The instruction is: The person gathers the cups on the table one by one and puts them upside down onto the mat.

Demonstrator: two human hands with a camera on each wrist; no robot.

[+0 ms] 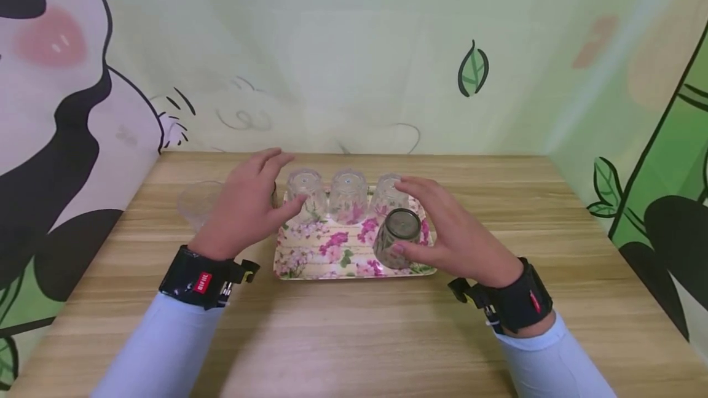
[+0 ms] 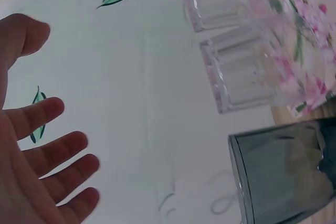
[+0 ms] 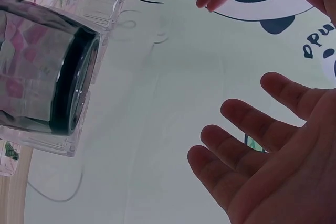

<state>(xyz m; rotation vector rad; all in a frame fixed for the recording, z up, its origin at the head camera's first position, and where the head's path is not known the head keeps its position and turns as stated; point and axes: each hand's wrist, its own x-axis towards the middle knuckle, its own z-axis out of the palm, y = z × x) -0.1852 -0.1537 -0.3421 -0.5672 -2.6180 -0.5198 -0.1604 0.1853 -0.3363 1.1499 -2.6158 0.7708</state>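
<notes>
On the table lies a floral tray (image 1: 354,274). Three clear glasses, a left one (image 1: 305,192), a middle one (image 1: 348,198) and a right one (image 1: 386,194), stand upside down along its back. A grey tinted glass (image 1: 399,241) is upside down at the tray's front right. My right hand (image 1: 464,238) is beside it, fingers spread; the right wrist view shows a gap between them. My left hand (image 1: 243,207), its fingers apart and holding nothing, hovers left of the tray. It mostly hides another dark glass (image 2: 286,171), which stands just off the tray's left side.
A clear glass vessel (image 1: 198,200), partly hidden behind the left hand, stands further left on the wooden table (image 1: 332,330). Behind the table rises a pale green wall (image 1: 354,78) with panda and leaf drawings; printed side walls flank it.
</notes>
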